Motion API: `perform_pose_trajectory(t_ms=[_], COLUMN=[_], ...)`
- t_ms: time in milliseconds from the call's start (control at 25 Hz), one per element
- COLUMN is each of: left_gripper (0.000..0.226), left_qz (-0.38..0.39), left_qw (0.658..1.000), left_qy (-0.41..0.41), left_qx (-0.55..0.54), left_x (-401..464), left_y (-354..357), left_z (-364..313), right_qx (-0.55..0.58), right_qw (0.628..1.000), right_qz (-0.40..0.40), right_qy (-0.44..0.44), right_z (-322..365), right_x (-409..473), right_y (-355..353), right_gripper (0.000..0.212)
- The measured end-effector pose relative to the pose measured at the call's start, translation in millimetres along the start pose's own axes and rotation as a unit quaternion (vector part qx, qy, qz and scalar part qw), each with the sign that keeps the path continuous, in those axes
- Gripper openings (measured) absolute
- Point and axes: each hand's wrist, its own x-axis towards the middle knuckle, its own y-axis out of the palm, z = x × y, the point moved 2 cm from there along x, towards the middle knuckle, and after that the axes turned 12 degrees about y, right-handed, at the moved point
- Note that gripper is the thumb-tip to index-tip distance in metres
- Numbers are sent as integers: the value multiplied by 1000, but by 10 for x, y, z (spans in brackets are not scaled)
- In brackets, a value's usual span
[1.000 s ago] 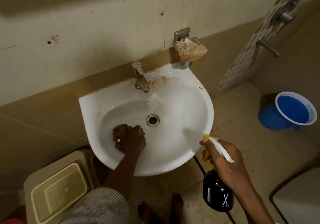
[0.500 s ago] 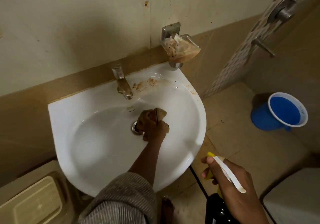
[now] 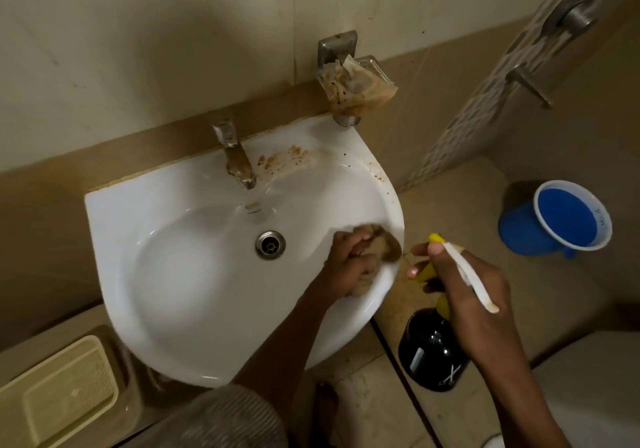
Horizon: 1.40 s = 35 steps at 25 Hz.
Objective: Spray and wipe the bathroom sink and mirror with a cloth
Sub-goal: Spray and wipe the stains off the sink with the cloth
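A white wall-hung sink (image 3: 180, 225) fills the middle of the view, with a metal tap (image 3: 235, 160) and a drain (image 3: 270, 245). Brown stains (image 3: 282, 160) mark the ledge right of the tap. My left hand (image 3: 349, 264) presses a crumpled brown cloth (image 3: 384, 245) against the inner right side of the basin, by the rim. My right hand (image 3: 471, 295) grips a dark spray bottle (image 3: 431, 350) with a yellow and white trigger head, held just right of the sink over the floor. No mirror is in view.
A stained soap dish (image 3: 356, 87) hangs on the wall above the sink's right corner. A blue bucket (image 3: 554, 219) stands on the floor at right. A cream bin lid (image 3: 59, 395) sits at lower left. Metal taps (image 3: 571, 11) jut from the right wall.
My left hand has swept the cloth from the basin's left side, past the drain, to the right side near the rim. The spray bottle stays held at the right.
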Motion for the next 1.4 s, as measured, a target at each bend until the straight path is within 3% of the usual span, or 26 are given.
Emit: perform_pose_trajectory(t_ms=[120, 240, 360, 480, 560, 680, 800, 880, 960, 1080, 1320, 1400], left_gripper=[32, 34, 35, 42, 34, 36, 59, 68, 63, 51, 82, 77], left_qz=[102, 153, 191, 212, 176, 26, 6, -8, -3, 8, -50, -55], left_qw=[994, 986, 978, 950, 933, 924, 826, 799, 811, 863, 938, 955], left_qy=[36, 41, 8, -77, -125, -95, -28, -31, -69, -150, -101, -76], left_qx=[9, 42, 88, 217, 287, 369, 563, 600, 581, 483, 328, 283], left_x=[-385, -789, -1239, -1606, -1723, -1664, -1474, -1459, -1507, -1575, -1683, -1634], left_y=[-133, -447, -962, -1632, -2052, -2498, -2492, -2286, -2053, -1674, -796, -501], left_z=[15, 46, 78, -94, -221, -315, -118, 48, 125, 186, -66, -157], right_qx=[11, 18, 23, 35, 37, 41, 40, 40, 41, 47, 42, 39], right_qw=[1000, 1000, 999, 998, 997, 996, 996, 996, 996, 995, 997, 997], right_qz=[-8, 4, 21, 45, 62, 78, 80, 80, 83, 84, 69, 61], right_qy=[-14, -23, -20, -8, -10, -11, -13, -17, -18, -13, -14, -18], right_z=[102, 134, 146, 187, 211, 233, 234, 215, 194, 137, 141, 152], right_x=[70, 46, -32, -119, -176, -254, -312, -345, -379, -395, -350, -313], right_y=[-8, 34, 133, 262, 357, 471, 509, 491, 466, 431, 280, 229], right_gripper=[33, 33, 34, 33, 32, 33, 34, 34, 34, 32, 36, 39])
